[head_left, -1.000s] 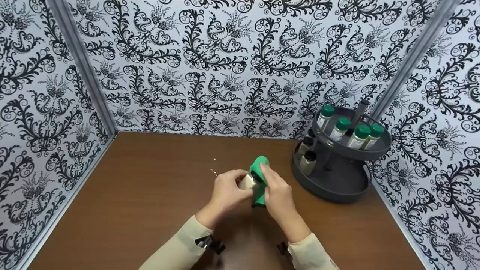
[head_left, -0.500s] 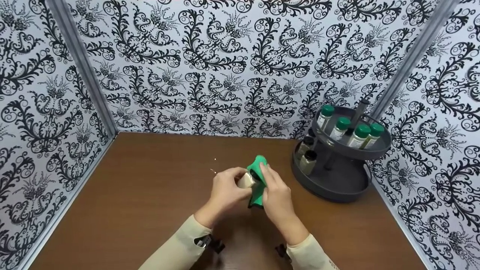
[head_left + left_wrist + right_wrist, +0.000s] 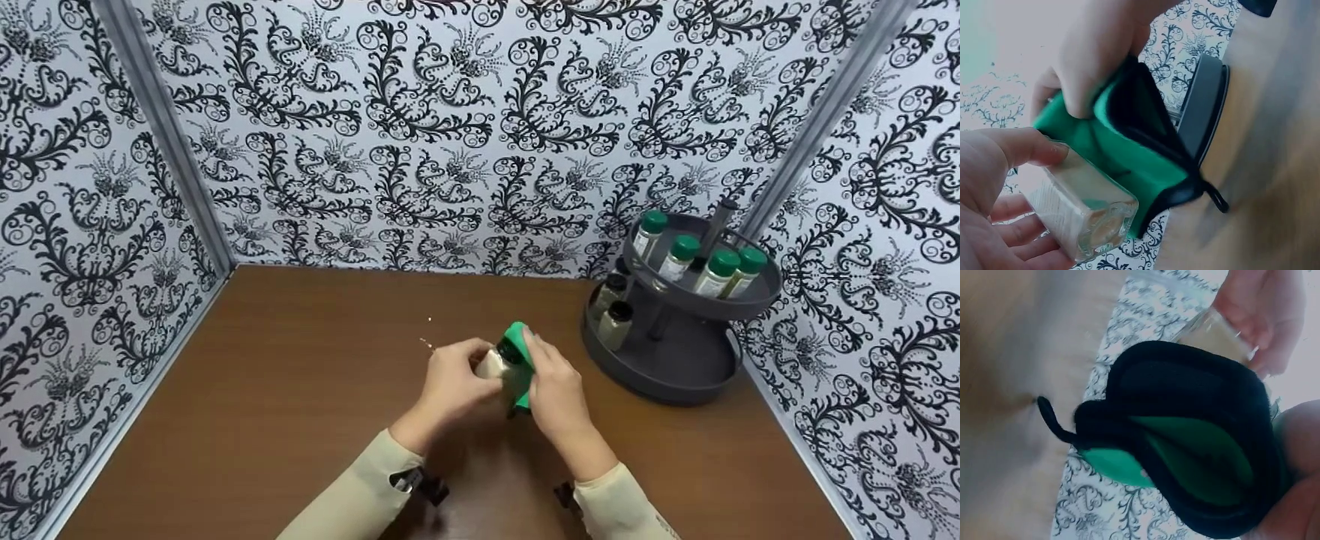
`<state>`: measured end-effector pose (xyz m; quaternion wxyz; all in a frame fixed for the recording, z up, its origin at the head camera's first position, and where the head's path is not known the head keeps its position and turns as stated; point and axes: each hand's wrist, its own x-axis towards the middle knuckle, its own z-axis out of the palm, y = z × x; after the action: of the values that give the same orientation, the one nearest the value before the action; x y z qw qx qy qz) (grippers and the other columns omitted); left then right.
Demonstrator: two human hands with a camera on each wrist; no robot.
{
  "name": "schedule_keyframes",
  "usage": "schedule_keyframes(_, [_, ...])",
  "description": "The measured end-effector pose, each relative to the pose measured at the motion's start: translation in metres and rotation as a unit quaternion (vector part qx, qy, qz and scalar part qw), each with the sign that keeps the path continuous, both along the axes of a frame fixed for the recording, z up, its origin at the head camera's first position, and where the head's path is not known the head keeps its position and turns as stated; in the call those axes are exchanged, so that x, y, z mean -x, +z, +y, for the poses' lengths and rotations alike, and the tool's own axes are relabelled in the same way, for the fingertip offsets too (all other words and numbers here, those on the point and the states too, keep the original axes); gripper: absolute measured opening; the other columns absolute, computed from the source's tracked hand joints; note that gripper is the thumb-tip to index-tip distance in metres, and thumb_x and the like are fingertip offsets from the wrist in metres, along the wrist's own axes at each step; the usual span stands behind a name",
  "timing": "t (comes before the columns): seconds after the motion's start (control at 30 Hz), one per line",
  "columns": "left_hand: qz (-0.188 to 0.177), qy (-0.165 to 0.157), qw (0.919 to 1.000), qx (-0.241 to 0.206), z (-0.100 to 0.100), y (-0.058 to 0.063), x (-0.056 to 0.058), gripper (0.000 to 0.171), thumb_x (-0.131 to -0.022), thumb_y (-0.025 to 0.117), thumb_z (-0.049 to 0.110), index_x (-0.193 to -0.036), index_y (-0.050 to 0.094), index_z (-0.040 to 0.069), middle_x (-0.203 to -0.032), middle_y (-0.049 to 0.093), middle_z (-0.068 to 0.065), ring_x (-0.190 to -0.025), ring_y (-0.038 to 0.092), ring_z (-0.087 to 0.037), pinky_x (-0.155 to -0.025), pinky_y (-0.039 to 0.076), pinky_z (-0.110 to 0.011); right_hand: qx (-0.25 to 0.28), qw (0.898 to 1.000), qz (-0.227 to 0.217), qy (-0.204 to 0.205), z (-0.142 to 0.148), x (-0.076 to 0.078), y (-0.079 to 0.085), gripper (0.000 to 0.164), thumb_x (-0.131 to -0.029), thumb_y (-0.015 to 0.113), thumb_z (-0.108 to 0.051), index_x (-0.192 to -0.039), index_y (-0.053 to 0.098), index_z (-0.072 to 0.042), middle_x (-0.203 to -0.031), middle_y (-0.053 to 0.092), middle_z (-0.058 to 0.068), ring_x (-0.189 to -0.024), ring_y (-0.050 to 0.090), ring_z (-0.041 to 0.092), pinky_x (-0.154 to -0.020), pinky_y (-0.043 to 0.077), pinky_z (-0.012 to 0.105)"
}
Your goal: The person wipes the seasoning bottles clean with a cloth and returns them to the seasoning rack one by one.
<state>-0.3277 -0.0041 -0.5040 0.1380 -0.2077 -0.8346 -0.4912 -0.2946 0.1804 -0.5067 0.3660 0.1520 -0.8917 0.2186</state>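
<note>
In the head view my left hand (image 3: 456, 379) grips a square glass spice jar (image 3: 491, 365) with pale contents and a black cap. The jar is tilted off the table, its glass base toward the camera in the left wrist view. My right hand (image 3: 556, 388) holds a green cloth (image 3: 518, 334) against the capped end. Black edging and a small black loop (image 3: 1216, 198) show on the cloth in the left wrist view. From the right wrist, the folded cloth (image 3: 1196, 455) hides part of the jar (image 3: 1213, 336).
A dark grey two-tier turntable (image 3: 660, 386) stands at the right. Several green-capped jars (image 3: 677, 259) are on its upper tier and black-capped jars (image 3: 615, 326) on the lower. Small pale specks (image 3: 427, 343) lie on the brown table (image 3: 300, 390). Patterned walls enclose the table.
The cloth shifts over the jar's capped end, its top edge now lower and more of the black cap showing. Both hands stay in nearly the same place.
</note>
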Motion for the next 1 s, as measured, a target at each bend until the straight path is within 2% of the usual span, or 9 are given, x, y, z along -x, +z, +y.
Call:
schedule_keyframes(0.17, [-0.011, -0.009, 0.9999, -0.008, 0.002, -0.0004, 0.0004, 0.033, -0.073, 0.081, 0.017, -0.106, 0.079, 0.017, -0.091, 0.078, 0.002, -0.075, 0.068, -0.012, -0.065, 0.057, -0.026, -0.01, 0.999, 0.022, 0.023, 0.0, -0.0019, 0.0025, 0.072, -0.085, 0.06, 0.02, -0.148, 0.063, -0.013, -0.135, 0.07, 0.02, -0.112, 0.072, 0.042, -0.087, 0.063, 0.051])
schedule_keyframes(0.4, [-0.009, -0.014, 0.9999, -0.002, 0.0025, -0.0023, 0.0018, 0.03, -0.073, 0.081, 0.015, -0.103, 0.079, 0.017, -0.09, 0.078, 0.003, -0.076, 0.071, -0.019, -0.064, 0.056, -0.026, -0.026, 1.0, -0.012, 0.002, -0.0003, -0.0024, 0.002, 0.068, -0.088, 0.06, 0.018, -0.149, 0.062, -0.013, -0.134, 0.071, 0.017, -0.113, 0.072, 0.04, -0.089, 0.062, 0.051])
schedule_keyframes(0.57, [-0.009, -0.019, 0.9998, -0.006, 0.0027, -0.0019, 0.0021, 0.031, -0.073, 0.08, 0.016, -0.104, 0.078, 0.018, -0.092, 0.078, 0.002, -0.077, 0.07, -0.018, -0.064, 0.056, -0.027, -0.022, 0.999, 0.008, 0.035, -0.0027, -0.0071, 0.0059, 0.065, -0.092, 0.06, 0.016, -0.148, 0.064, -0.015, -0.14, 0.067, 0.021, -0.116, 0.07, 0.044, -0.092, 0.062, 0.052])
schedule_keyframes(0.73, [-0.007, -0.015, 0.9998, 0.007, 0.0021, -0.0005, 0.0022, 0.033, -0.073, 0.082, 0.017, -0.106, 0.079, 0.015, -0.093, 0.078, 0.001, -0.079, 0.071, -0.019, -0.066, 0.057, -0.027, -0.019, 1.0, -0.011, 0.009, -0.0007, -0.005, 0.0037, 0.066, -0.091, 0.059, 0.017, -0.149, 0.062, -0.014, -0.137, 0.068, 0.019, -0.116, 0.07, 0.043, -0.091, 0.062, 0.053])
schedule_keyframes(0.83, [-0.018, -0.015, 0.9997, 0.009, 0.0008, -0.002, 0.002, 0.035, -0.073, 0.083, 0.016, -0.108, 0.079, 0.014, -0.094, 0.078, 0.0, -0.08, 0.072, -0.021, -0.067, 0.057, -0.027, -0.031, 0.999, 0.008, 0.018, -0.0018, -0.0054, 0.0033, 0.068, -0.088, 0.058, 0.02, -0.147, 0.064, -0.012, -0.136, 0.069, 0.019, -0.114, 0.071, 0.041, -0.089, 0.063, 0.051])
schedule_keyframes(0.93, [-0.015, -0.008, 0.9998, 0.009, -0.0003, -0.0021, 0.0025, 0.035, -0.073, 0.083, 0.016, -0.107, 0.079, 0.015, -0.092, 0.078, 0.001, -0.078, 0.07, -0.017, -0.066, 0.056, -0.027, -0.046, 0.997, 0.047, 0.034, -0.0046, -0.0067, 0.004, 0.069, -0.086, 0.061, 0.021, -0.146, 0.064, -0.012, -0.138, 0.069, 0.018, -0.114, 0.071, 0.039, -0.089, 0.064, 0.048])
schedule_keyframes(1.0, [-0.011, -0.004, 0.9999, 0.01, -0.0008, -0.0017, 0.0032, 0.034, -0.072, 0.083, 0.017, -0.106, 0.079, 0.016, -0.091, 0.078, 0.003, -0.075, 0.067, -0.013, -0.066, 0.056, -0.027, -0.05, 0.997, 0.049, 0.032, -0.004, -0.0053, 0.0019, 0.069, -0.087, 0.062, 0.02, -0.148, 0.062, -0.012, -0.141, 0.068, 0.019, -0.116, 0.071, 0.039, -0.09, 0.063, 0.048])
